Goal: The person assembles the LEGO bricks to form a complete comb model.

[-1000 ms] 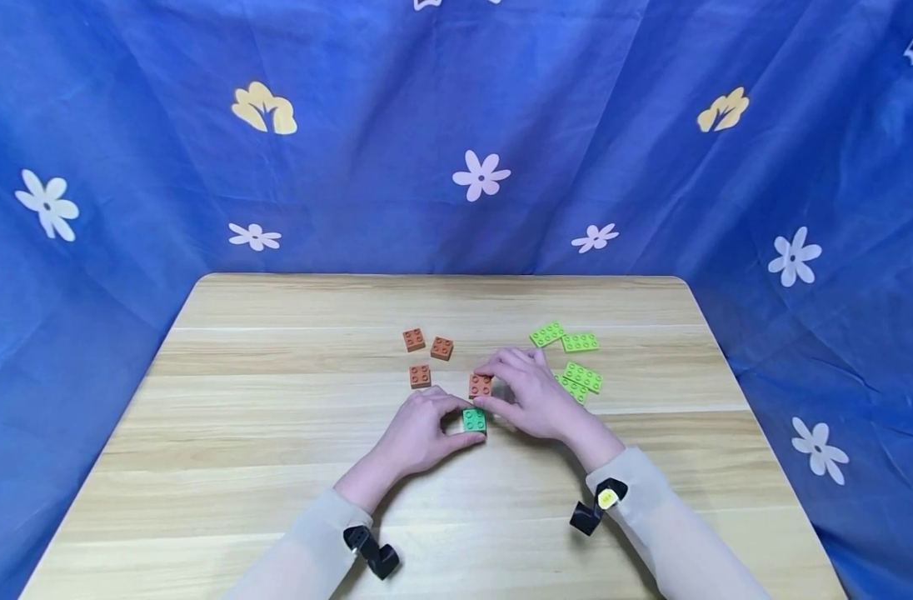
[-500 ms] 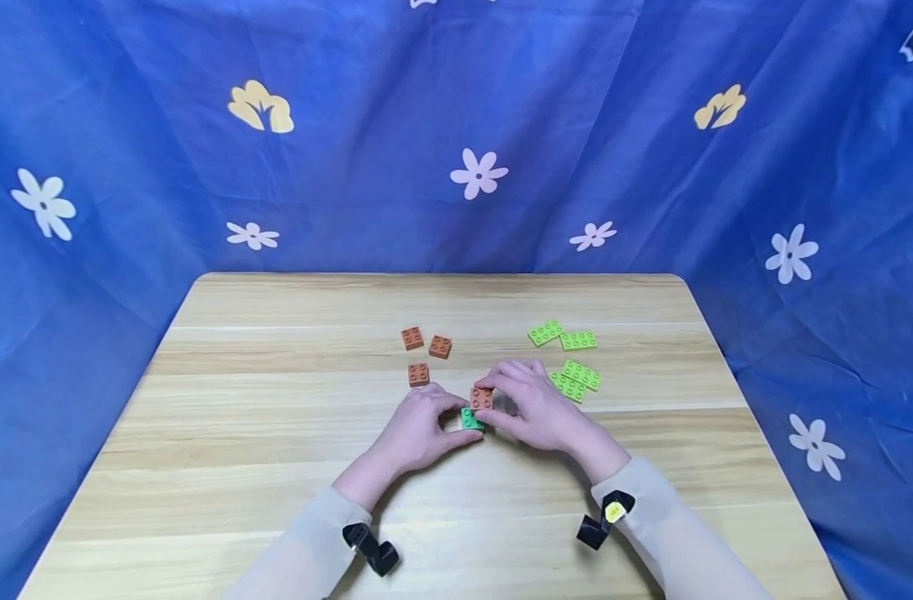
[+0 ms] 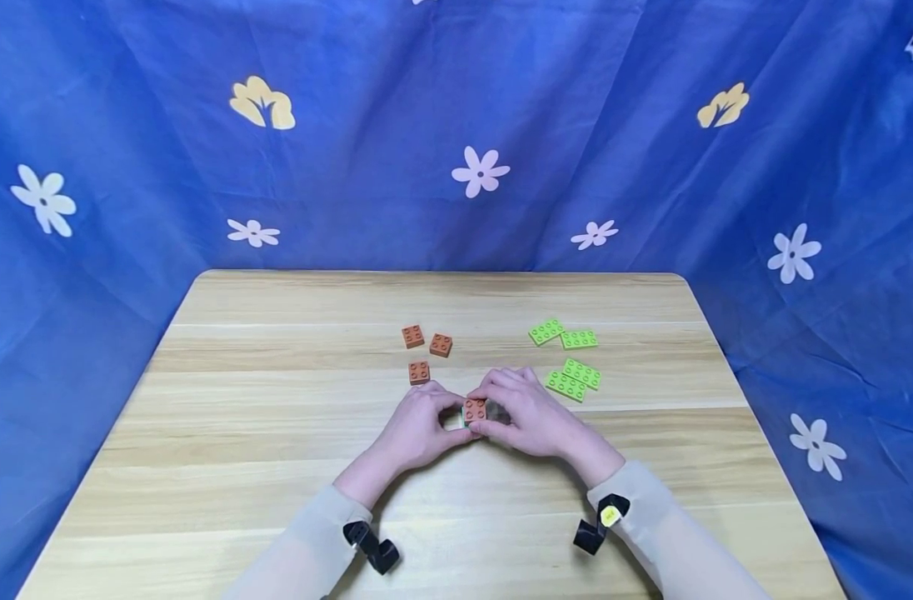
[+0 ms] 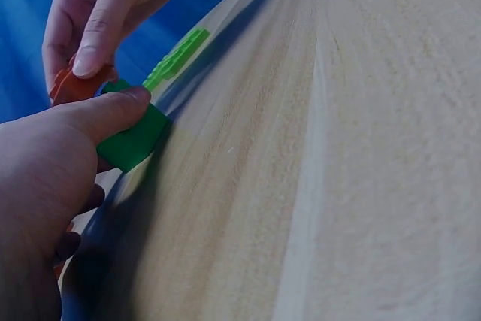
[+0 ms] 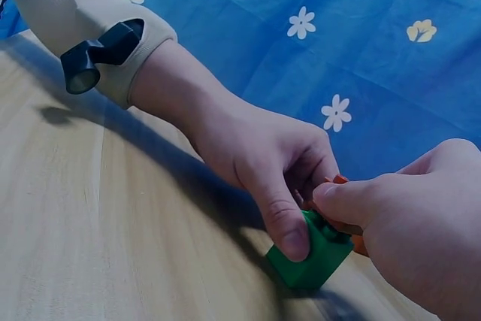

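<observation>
Thumb and fingers of the left hand [image 3: 421, 429] are closed about a green brick [image 5: 310, 264], which is kept upright near the middle of the table [image 3: 202, 500]. An orange-brown brick [image 3: 475, 410] is pinched between the thumb and fingers of the right hand [image 3: 535, 418], over the green one, which is mostly covered by it in the head view. Some green studs are exposed in the right wrist view; whether the two bricks are fully joined cannot be told. Beyond the left hand, three loose orange-brown bricks [image 3: 419, 372] are laid apart. Four light green plates [image 3: 582, 374] are set in two pairs beyond the right hand. The table is backed by a blue curtain [image 3: 381, 108] printed with pale flowers [image 3: 594, 235].
</observation>
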`<action>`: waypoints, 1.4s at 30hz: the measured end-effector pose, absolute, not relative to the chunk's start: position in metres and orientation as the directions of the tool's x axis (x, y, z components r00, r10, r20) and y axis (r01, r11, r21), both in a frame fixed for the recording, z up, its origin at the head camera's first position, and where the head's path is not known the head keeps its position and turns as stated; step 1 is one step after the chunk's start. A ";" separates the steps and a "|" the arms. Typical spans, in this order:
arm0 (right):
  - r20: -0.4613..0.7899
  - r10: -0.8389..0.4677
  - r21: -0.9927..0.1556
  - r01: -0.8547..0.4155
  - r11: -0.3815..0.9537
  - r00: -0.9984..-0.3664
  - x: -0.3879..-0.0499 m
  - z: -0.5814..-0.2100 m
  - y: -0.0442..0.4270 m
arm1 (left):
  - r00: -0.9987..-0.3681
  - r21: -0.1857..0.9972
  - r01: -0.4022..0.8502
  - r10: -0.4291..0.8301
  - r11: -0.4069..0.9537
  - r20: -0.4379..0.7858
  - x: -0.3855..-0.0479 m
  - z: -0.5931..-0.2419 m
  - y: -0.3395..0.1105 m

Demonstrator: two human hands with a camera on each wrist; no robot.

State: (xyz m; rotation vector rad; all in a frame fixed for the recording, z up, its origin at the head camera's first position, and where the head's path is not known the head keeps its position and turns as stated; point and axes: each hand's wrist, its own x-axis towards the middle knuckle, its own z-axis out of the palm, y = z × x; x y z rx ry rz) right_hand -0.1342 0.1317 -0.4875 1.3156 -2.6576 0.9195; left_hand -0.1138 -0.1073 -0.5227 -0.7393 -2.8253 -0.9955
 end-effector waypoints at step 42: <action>0.272 -0.739 -0.611 -0.704 0.362 -0.616 -0.149 -0.503 0.132 | -0.903 0.624 0.409 0.391 0.666 0.176 -0.115 -0.528 -0.106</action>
